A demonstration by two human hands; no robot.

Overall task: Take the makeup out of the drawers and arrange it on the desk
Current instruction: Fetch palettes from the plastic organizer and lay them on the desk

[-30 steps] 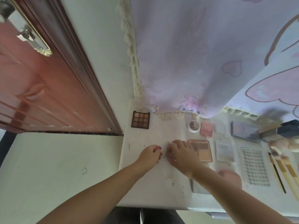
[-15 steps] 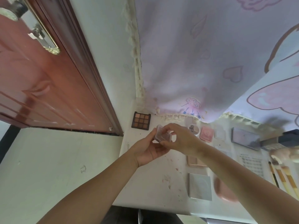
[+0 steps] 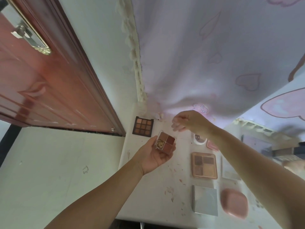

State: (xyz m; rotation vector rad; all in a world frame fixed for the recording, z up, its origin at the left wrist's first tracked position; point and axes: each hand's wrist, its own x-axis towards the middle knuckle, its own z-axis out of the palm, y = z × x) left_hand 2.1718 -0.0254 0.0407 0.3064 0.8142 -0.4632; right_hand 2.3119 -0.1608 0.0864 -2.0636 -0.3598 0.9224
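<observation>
My left hand (image 3: 151,157) holds a small clear-cased four-pan eyeshadow palette (image 3: 165,142) above the white desk (image 3: 148,195), its brown and red pans facing up. My right hand (image 3: 189,123) hovers just above and to the right of it, fingers pinched on what looks like the palette's clear lid, which is blurred. On the desk lie a dark nine-pan palette (image 3: 143,128) at the back left, a pink four-pan palette (image 3: 204,165), a silver square compact (image 3: 205,200) and a pink rounded case (image 3: 234,205).
A white round jar (image 3: 198,140) and a small pink compact (image 3: 212,145) sit partly behind my right forearm. A red-brown door (image 3: 41,88) stands to the left. A pale printed cloth (image 3: 198,55) hangs behind the desk. More items lie blurred at the far right.
Both hands lifted the small clear palette off the desk. My right hand has since drawn up and away with the lid, and the coloured pans now show in my left hand.
</observation>
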